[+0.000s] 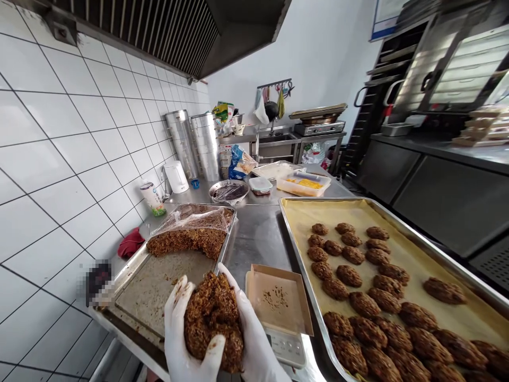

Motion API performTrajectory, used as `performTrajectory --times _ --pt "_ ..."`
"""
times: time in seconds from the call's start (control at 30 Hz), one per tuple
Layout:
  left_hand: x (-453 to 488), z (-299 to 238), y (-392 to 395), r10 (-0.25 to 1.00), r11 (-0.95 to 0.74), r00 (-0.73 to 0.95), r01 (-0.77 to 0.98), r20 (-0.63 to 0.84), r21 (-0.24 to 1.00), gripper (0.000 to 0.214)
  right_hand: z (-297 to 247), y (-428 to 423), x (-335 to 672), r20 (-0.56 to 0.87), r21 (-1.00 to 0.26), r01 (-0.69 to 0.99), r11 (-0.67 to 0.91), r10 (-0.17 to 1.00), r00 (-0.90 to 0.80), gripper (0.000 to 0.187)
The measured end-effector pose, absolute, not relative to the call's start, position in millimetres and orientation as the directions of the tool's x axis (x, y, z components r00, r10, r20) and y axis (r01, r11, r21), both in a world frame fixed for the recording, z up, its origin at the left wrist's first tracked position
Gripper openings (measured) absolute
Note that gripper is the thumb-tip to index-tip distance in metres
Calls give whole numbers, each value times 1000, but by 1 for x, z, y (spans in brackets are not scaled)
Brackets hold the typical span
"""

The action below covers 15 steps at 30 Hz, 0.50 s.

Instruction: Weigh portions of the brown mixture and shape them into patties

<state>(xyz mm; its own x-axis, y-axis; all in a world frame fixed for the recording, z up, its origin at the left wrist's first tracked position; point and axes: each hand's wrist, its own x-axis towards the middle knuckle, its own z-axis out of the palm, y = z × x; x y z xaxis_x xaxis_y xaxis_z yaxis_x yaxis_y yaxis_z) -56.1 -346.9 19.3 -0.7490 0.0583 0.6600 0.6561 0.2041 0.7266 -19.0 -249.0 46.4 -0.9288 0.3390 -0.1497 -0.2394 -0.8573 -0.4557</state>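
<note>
Between my two gloved hands I hold a large lump of brown, grainy dough [212, 323]. My left hand [178, 329] wraps round its left side, with the thumb pressed across the front. Along the lump's right side lies my right hand [252, 334], its fingers closed in against it. Under and behind the hands is a metal tray [139, 292] with a bigger mass of the same dough [191, 241] at its far end, partly covered by clear film. Just right of my hands, a cardboard box [274, 300] with crumbs in it sits on a kitchen scale [284, 347].
A large lined baking tray [382, 212] on the right bears several shaped oval pieces [363, 305]. Farther back stand a film-covered bowl [228, 192], a plastic tub [304, 183], a white kettle [176, 176] and a canister [152, 199]. A tiled wall borders the left side.
</note>
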Motion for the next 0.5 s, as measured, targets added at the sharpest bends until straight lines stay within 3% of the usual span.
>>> performTrajectory --times 0.07,0.2,0.3,0.4,0.43,0.5 --pt "-54 29 -342 122 241 -690 718 714 653 63 49 -243 -19 -180 -450 -179 -875 285 -941 52" --pt "-54 37 -332 140 297 -647 750 750 591 37 47 -247 -21 -284 -456 -260 -851 416 -864 36" --pt "-57 37 -328 93 305 -691 705 716 641 24 46 -252 -21 -257 -465 -326 -823 478 -840 29" --pt "-66 42 -325 -36 304 -811 547 583 780 26 48 -253 -18 -99 -602 -369 -709 524 -846 21" --pt "-70 44 -324 -75 293 -863 460 500 838 29 48 -253 -16 -48 -656 -364 -661 518 -854 25" --pt "-78 50 -323 -109 222 -948 270 299 937 33 46 -254 -11 32 -703 -349 -619 463 -886 64"
